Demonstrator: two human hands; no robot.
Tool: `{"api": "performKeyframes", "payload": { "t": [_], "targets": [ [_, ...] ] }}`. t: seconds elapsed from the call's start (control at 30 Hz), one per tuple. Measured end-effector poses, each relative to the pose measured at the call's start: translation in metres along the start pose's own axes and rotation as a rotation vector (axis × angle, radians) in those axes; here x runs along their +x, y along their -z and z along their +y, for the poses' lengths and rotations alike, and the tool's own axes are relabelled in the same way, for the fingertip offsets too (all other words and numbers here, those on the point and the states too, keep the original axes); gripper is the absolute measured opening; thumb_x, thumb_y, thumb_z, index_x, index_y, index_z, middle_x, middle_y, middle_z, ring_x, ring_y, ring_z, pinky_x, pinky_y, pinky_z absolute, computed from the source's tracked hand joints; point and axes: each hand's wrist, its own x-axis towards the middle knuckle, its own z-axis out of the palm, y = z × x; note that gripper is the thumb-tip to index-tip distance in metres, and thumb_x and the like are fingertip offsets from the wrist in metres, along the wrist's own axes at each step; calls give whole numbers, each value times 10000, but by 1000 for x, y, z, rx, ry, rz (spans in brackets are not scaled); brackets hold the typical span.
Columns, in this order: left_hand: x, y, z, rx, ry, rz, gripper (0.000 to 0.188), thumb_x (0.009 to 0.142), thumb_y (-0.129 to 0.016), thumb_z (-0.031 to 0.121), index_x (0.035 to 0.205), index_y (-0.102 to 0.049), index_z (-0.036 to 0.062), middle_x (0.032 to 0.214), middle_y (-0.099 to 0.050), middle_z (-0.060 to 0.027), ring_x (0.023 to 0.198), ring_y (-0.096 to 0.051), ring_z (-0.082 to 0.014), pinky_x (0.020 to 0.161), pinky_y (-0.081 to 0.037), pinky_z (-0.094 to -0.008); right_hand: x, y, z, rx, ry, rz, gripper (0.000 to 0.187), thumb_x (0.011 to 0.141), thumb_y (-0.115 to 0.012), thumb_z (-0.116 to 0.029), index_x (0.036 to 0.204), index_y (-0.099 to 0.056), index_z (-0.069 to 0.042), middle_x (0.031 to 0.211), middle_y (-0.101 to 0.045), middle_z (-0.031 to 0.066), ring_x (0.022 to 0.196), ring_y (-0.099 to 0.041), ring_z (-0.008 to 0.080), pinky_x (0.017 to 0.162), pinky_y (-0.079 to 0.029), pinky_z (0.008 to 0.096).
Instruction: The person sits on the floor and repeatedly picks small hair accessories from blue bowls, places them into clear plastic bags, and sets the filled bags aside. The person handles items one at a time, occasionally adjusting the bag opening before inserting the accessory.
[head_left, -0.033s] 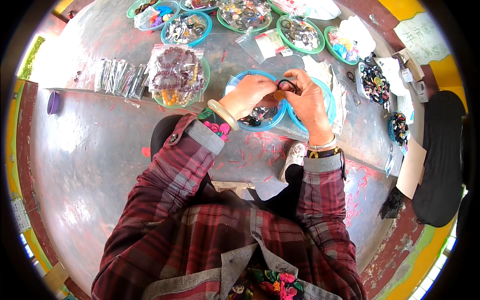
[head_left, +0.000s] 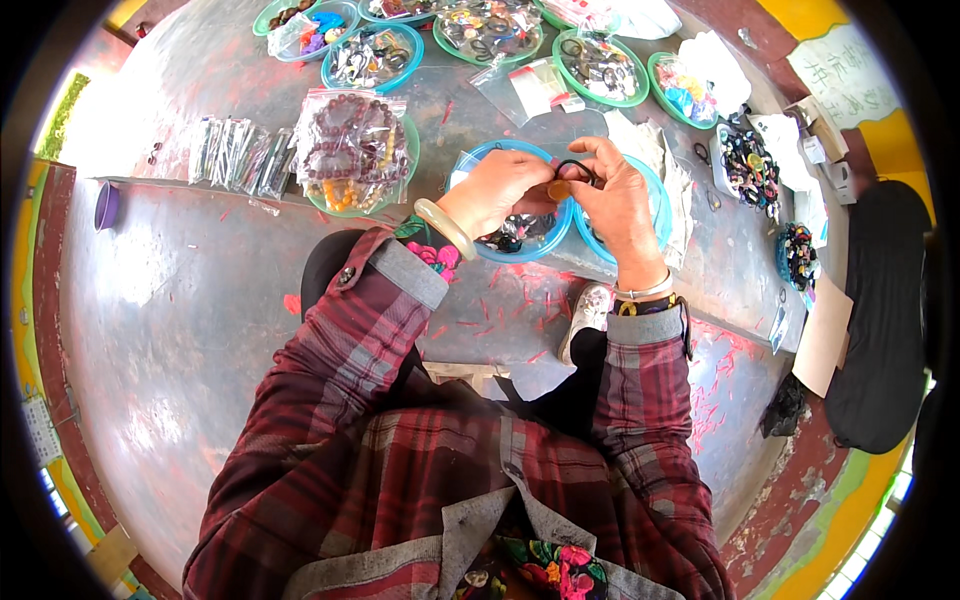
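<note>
Black cord loop [head_left: 577, 163], one: being held over two blue bowls [head_left: 530, 256]. Right hand [head_left: 612, 195]: pinching the loop. Left hand [head_left: 500, 190]: gripping its left end, beside an amber-coloured piece [head_left: 559, 190]. Dark-red beads [head_left: 345, 155] in clear bagging [head_left: 378, 130]: lying on a green tray [head_left: 413, 155], left of the bowls.

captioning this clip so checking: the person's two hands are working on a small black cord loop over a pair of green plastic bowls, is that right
Not quite: the pair of plastic bowls is blue, not green, as the head view shows. The left hand and right hand are over them, working on the small black cord loop.
</note>
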Motion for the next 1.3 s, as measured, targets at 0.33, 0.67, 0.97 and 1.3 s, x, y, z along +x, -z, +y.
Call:
{"api": "performKeyframes", "payload": {
  "t": [0.33, 0.67, 0.97, 1.3],
  "targets": [
    [-3, -7, 4, 16, 24, -35, 266, 898, -509, 174, 1019, -567, -56, 915, -612, -96, 817, -619, -151, 729, -538, -303, -1, 6, 1, -37, 0, -95, 261, 759, -586, -33, 1019, -590, -50, 807, -665, 90, 734, -608, 115, 662, -466, 259],
    [-4, -7, 10, -35, -60, -61, 289, 899, -502, 183, 1102, -554, -15, 1012, -612, -110, 877, -617, -177, 680, -541, -287, -3, 17, -11, -136, 186, 113, 118, 727, -662, -47, 844, -666, -63, 892, -636, 45, 884, -529, 181, 817, -410, 298],
    [-4, -8, 8, 24, -67, -41, 294, 891, -531, 201, 1087, -572, -15, 977, -625, -99, 858, -621, -173, 661, -553, -281, 0, 18, -11, -506, 509, 92, 162, 671, -647, -18, 809, -678, -97, 1169, -546, 136, 1207, -388, 344, 957, -358, 404],
    [-3, -7, 7, -79, -70, -37, 280, 902, -506, 215, 1054, -566, -13, 939, -610, -89, 852, -608, -162, 675, -536, -287, 1, 18, -1, -242, 347, -65, 244, 729, -587, 10, 924, -674, -108, 1267, -484, 154, 1268, -337, 363, 1016, -307, 418]
  ]
}}
